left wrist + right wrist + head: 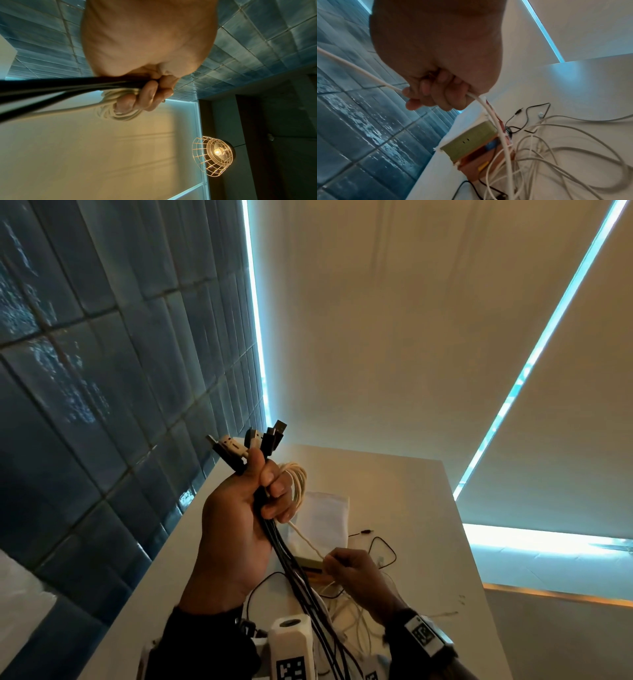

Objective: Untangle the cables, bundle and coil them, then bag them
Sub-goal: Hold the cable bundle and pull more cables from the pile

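My left hand (239, 508) is raised above the table and grips a bundle of black and white cables (298, 573), their USB plugs (253, 441) sticking up past the thumb. A white cable coil (298, 484) is looped round its fingers (137, 100). From the coil (120, 113) a white cable (306, 539) runs down to my right hand (352, 573), which holds it in a closed fist (436, 92). Below that fist the white cable (496, 128) drops into a loose tangle of white cables (556, 155) on the table. A white bag (322, 518) lies flat behind my hands.
The white table (411, 508) stands against a blue tiled wall (102, 405) on the left. A green and wooden box (471, 146) sits on the bag's edge. A thin black cable (380, 549) with a jack plug lies nearby. A caged lamp (214, 155) hangs overhead.
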Available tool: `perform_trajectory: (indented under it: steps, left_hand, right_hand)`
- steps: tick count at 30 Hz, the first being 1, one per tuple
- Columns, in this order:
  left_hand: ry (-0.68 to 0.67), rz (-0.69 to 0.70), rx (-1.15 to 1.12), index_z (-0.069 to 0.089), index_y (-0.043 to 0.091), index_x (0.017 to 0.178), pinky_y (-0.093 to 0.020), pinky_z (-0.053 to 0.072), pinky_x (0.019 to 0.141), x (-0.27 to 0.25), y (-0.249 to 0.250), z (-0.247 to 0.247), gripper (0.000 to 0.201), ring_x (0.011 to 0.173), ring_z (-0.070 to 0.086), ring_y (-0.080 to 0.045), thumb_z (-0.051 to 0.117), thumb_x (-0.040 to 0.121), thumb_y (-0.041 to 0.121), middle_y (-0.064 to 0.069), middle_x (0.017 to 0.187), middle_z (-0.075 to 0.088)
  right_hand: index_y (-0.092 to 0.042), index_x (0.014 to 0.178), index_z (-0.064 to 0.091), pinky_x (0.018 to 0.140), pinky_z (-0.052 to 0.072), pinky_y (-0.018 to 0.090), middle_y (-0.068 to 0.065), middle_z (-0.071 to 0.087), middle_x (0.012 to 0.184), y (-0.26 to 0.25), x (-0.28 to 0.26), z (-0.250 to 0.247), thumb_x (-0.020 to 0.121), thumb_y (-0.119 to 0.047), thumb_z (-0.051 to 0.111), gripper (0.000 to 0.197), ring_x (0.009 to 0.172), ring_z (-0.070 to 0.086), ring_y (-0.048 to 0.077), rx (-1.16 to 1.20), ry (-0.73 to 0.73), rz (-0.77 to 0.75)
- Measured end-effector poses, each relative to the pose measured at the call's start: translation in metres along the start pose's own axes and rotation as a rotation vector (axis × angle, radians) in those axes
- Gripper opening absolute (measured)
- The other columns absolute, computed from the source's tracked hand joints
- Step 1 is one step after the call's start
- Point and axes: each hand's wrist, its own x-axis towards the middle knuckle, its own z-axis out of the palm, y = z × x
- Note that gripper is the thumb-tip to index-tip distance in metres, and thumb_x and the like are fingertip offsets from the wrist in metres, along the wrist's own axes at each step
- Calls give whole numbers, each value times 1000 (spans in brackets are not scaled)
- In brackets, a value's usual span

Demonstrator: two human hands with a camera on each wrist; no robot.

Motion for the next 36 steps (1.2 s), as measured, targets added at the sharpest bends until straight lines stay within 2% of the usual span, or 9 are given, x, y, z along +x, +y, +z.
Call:
perform_trajectory:
  steps: [2,8,12,17,22,27,31,33,36]
  left_hand:
    - [2,0,15,46,17,57,-21,29,45,0,0,-1,43,44,27,-8,39,94,37,2,56,38]
    - [12,12,26,47,19,55,-22,24,46,0,4,-7,47,43,27,-7,36,97,37,4,56,38]
    - [13,12,79,48,19,54,-22,24,45,0,7,-9,47,44,26,-7,37,96,37,3,56,38]
    - [70,-28,152,46,18,58,-21,25,44,8,4,-18,47,43,27,-7,37,99,36,2,57,39]
    - [145,-44,183,41,14,64,-25,28,51,15,-8,-19,41,48,33,-12,38,98,37,-2,59,45]
    - [251,-34,236,48,13,68,-32,42,70,17,-14,-18,42,66,57,-19,37,100,37,-7,69,67]
    - [196,-47,73,47,15,66,-34,45,80,17,-11,-17,42,79,64,-21,36,100,39,-9,78,68]
    - [153,-42,-58,45,15,65,-32,45,79,16,-9,-17,41,71,62,-18,38,98,38,-7,72,62]
    - [120,-23,-106,43,16,63,-28,38,67,15,-4,-17,41,55,49,-13,38,97,38,-2,64,51]
  right_hand:
    - [-6,75,66,70,47,31,17,63,76,14,3,2,94,-20,54,27,72,56,18,-21,28,19]
    - [-17,62,63,56,37,15,-4,51,61,37,5,2,94,-12,55,33,57,45,5,-70,72,88]
    - [-6,67,67,59,39,23,-1,55,63,50,7,-1,91,-12,57,27,60,48,8,-85,132,173]
    - [-6,74,68,44,31,21,-7,51,55,-1,13,-6,89,-11,60,18,46,40,6,133,327,133]
    - [-4,89,65,41,18,23,-1,34,54,-90,5,-7,94,-10,54,13,44,23,11,549,208,-141]
    - [-2,86,64,40,22,20,-5,40,51,-138,-16,1,94,-5,53,14,43,25,10,458,-25,-342]
    - [0,83,65,42,28,16,-11,50,51,-134,-22,7,92,-2,56,13,42,32,6,283,-122,-337]
    - [2,83,65,42,29,14,-12,50,51,-126,-24,9,92,1,55,13,41,33,4,274,-185,-287]
    - [3,86,63,42,33,11,-12,52,50,-112,-24,9,94,-2,52,15,41,40,-1,294,-212,-182]
